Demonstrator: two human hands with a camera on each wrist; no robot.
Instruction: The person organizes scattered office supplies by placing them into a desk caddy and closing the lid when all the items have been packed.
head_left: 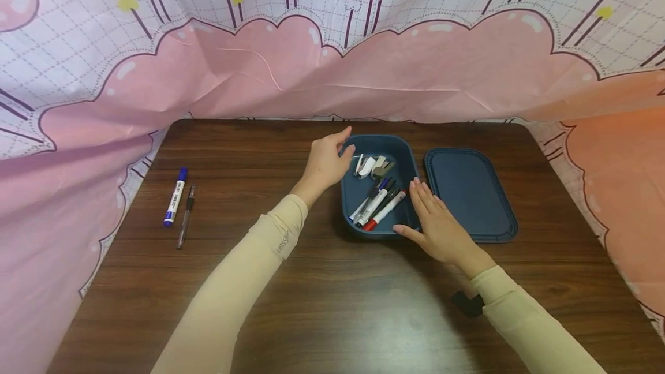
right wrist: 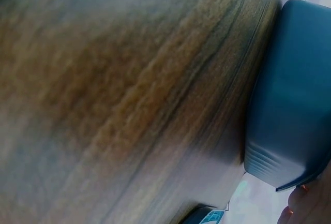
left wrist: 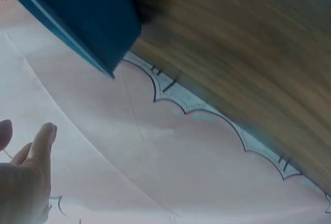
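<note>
A dark blue bin (head_left: pixel 375 235) stands right of the table's middle. Inside lie several pens and markers, including a red-capped marker (head_left: pixel 385 210), and some small white and grey items (head_left: pixel 366 168) whose kind I cannot tell. My left hand (head_left: pixel 327 160) is at the bin's far left rim, thumb and fingers spread apart; the left wrist view shows those fingers (left wrist: pixel 39 154) off to the side of the bin (left wrist: pixel 77 17). Along the right rim my right hand (head_left: pixel 439 227) lies with straight fingers, its thumb near the front corner. In the right wrist view the hand (right wrist: pixel 313 198) is mostly cut off.
A flat blue lid (head_left: pixel 473 195) rests on the table right of the bin. Toward the left side are a blue-capped marker (head_left: pixel 175 197) and a thin black-gripped pen (head_left: pixel 186 217). A patterned pink curtain (head_left: pixel 322 85) hangs behind the wooden table (head_left: pixel 291 316).
</note>
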